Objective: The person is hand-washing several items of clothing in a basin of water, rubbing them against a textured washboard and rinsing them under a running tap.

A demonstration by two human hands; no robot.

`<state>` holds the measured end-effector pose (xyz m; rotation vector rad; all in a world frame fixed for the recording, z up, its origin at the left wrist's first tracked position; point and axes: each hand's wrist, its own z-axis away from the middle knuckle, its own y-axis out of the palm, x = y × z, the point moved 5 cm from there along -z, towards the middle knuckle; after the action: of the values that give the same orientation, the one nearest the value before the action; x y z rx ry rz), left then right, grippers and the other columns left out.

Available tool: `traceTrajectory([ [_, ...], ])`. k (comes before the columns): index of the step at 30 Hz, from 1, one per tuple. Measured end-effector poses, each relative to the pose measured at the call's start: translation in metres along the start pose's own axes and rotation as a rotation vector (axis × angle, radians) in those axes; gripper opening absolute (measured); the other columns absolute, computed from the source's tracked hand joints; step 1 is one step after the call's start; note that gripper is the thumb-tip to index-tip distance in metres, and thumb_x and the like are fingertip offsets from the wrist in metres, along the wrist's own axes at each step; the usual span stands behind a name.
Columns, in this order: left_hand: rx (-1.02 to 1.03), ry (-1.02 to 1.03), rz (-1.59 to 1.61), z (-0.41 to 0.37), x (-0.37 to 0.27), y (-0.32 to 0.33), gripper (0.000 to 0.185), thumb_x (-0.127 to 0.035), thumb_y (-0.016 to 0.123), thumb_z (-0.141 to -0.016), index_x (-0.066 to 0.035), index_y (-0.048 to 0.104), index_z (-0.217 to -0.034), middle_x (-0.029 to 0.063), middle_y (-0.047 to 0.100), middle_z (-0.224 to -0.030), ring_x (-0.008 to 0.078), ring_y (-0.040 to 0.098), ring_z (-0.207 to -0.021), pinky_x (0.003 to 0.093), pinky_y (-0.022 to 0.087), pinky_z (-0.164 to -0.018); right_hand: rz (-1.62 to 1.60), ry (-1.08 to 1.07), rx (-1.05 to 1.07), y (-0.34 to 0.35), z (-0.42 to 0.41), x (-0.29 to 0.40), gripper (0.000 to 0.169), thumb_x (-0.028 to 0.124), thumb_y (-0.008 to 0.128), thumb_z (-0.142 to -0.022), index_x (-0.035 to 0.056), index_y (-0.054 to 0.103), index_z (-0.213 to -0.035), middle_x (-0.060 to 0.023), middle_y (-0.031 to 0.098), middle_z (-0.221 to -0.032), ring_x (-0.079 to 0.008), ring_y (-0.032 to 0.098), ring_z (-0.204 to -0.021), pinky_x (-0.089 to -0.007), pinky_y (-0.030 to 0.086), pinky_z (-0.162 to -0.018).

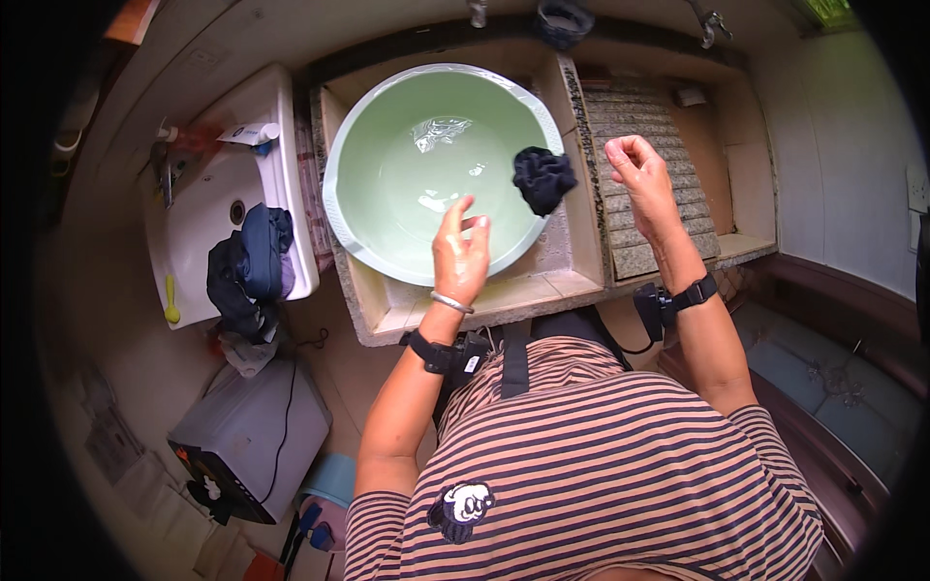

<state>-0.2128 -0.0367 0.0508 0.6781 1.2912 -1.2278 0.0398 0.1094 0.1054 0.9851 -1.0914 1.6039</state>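
Observation:
A large pale green plastic basin [392,102] with water in it stands before me in a tiled sink. My left hand [463,254] is over its near side, wet, fingers apart and empty. A crumpled dark navy cloth [543,180] is at the basin's right rim; whether it rests there or is in the air I cannot tell. To the right of the cloth, apart from it, my right hand [641,178] is raised above a ridged stone washboard [639,123]. Its fingers are loosely curled, with nothing visible in them.
On the left, a white washbasin [211,189] holds dark clothes [254,254] on its near edge, plus a tube [251,134] and a yellow-green brush [171,299]. A grey box-shaped appliance [251,428] stands below. Taps [710,25] and a dark container [563,22] line the back.

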Motion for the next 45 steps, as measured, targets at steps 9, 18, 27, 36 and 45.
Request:
traceTrajectory([
  [9, -0.161, -0.455, 0.380, -0.020, 0.077, -0.126, 0.054, -0.023, 0.060, -0.099, 0.005, 0.043, -0.142, 0.0194, 0.054, -0.131, 0.0267, 0.061, -0.109, 0.0374, 0.061, -0.074, 0.321, -0.038, 0.344, 0.140, 0.049, 0.099, 0.017, 0.015, 0.068, -0.092, -0.0011, 0.062, -0.089, -0.0044, 0.060, -0.084, -0.0104, 0.056, -0.077, -0.0279, 0.048, -0.073],
  [18, -0.202, -0.653, 0.521, -0.070, 0.093, -0.110, 0.063, -0.035, 0.059, -0.100, -0.002, 0.036, -0.148, 0.0178, 0.041, -0.145, 0.0339, 0.047, -0.126, 0.0503, 0.056, -0.082, 0.454, 0.266, 0.323, 0.241, -0.102, -0.043, 0.018, 0.015, 0.070, -0.091, 0.0013, 0.060, -0.095, -0.0076, 0.063, -0.083, -0.0162, 0.065, -0.072, -0.0313, 0.052, -0.052],
  [27, -0.341, -0.934, 0.425, -0.107, 0.171, -0.078, 0.065, -0.051, 0.055, -0.099, -0.014, 0.034, -0.149, 0.0116, 0.039, -0.150, 0.0329, 0.040, -0.128, 0.0572, 0.049, -0.087, 0.383, 0.210, 0.609, 0.339, -0.118, -0.180, 0.016, 0.002, 0.071, -0.086, 0.0031, 0.060, -0.097, -0.0093, 0.060, -0.075, -0.0199, 0.063, -0.066, -0.0362, 0.052, -0.051],
  [36, -0.250, -1.022, 0.382, -0.133, 0.187, -0.043, 0.070, -0.051, 0.052, -0.100, -0.020, 0.023, -0.156, 0.0109, 0.029, -0.159, 0.0382, 0.032, -0.140, 0.0639, 0.044, -0.092, 0.727, -0.021, 0.537, 0.278, -0.126, -0.196, 0.011, 0.006, 0.067, -0.085, 0.0077, 0.066, -0.096, -0.0250, 0.055, -0.101, -0.0423, 0.059, -0.093, -0.0467, 0.051, -0.082],
  [45, -0.066, -0.952, 1.087, -0.125, 0.190, -0.012, 0.067, -0.055, 0.050, -0.100, -0.019, 0.032, -0.154, 0.0075, 0.031, -0.158, 0.0433, 0.033, -0.138, 0.0682, 0.038, -0.101, 0.081, 0.598, 0.423, 0.285, -0.101, -0.157, 0.018, 0.013, 0.062, -0.086, -0.0017, 0.061, -0.075, -0.0184, 0.060, -0.093, -0.0356, 0.058, -0.091, -0.0393, 0.048, -0.082],
])
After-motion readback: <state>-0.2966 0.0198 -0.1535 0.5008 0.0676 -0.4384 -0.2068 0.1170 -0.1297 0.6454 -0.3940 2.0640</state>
